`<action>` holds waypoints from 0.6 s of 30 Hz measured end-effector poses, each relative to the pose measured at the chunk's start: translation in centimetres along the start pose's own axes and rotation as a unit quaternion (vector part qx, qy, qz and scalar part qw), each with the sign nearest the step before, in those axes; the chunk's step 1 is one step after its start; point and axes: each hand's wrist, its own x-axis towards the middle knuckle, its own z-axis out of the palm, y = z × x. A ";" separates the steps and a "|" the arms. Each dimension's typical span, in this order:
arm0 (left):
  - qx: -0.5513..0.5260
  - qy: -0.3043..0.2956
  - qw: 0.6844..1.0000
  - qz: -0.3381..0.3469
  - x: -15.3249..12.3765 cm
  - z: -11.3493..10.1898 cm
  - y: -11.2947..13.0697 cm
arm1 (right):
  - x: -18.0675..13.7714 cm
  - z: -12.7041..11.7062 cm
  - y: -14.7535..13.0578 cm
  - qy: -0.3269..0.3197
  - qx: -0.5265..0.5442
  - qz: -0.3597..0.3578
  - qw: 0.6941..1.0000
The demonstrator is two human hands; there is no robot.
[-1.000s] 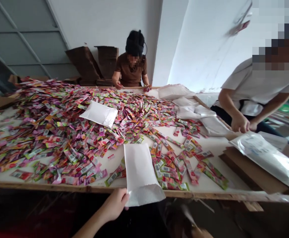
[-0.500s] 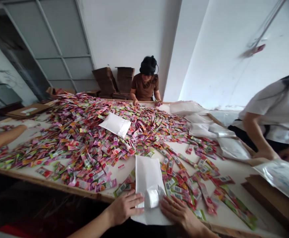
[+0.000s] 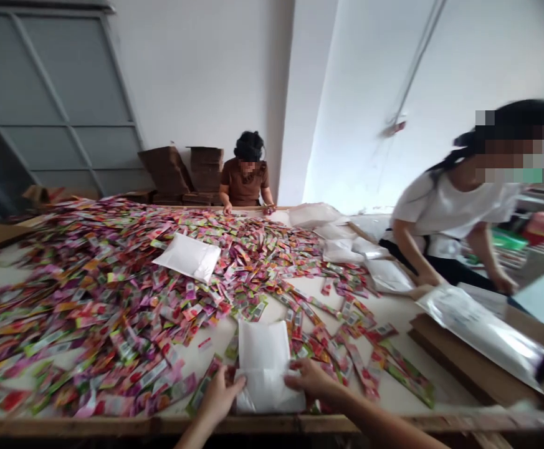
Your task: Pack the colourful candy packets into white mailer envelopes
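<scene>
In front of me a white plastic bag (image 3: 263,346) lies on the table at its near side, with its lower part folded up over itself. My left hand (image 3: 221,391) pinches the left edge at the fold, thumb on top. At the right edge, my right hand (image 3: 316,379) grips the same bag with thumb and bent fingers. Around the bag are many small printed sachets (image 3: 131,340) in red, pink, purple and green. A second white bag (image 3: 190,255) rests on the heap, beyond my hands to the left.
The wooden table edge (image 3: 113,426) runs along the front. Several filled white bags (image 3: 388,275) line the right side, near an open cardboard box (image 3: 453,358) with a shiny bag (image 3: 481,327) on it. One co-worker (image 3: 245,181) sits opposite; another (image 3: 449,206) leans in at the right.
My hands went from lying flat on the bag's lower part to pinching its side edges, and the near part is now folded upward. The view turned right; the right-hand co-worker shows more.
</scene>
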 end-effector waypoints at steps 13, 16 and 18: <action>-0.180 -0.156 0.971 0.031 -3.2 0.6 6.1 | -5.2 -3.3 -3.9 -0.189 0.260 -0.004 0.947; 0.149 0.004 0.980 0.132 -3.4 0.2 3.4 | -3.8 -8.7 -3.9 -0.054 0.198 -0.075 0.976; 0.306 0.071 0.935 0.162 -3.7 0.0 1.3 | -1.6 -12.5 -3.5 0.059 0.207 -0.098 0.972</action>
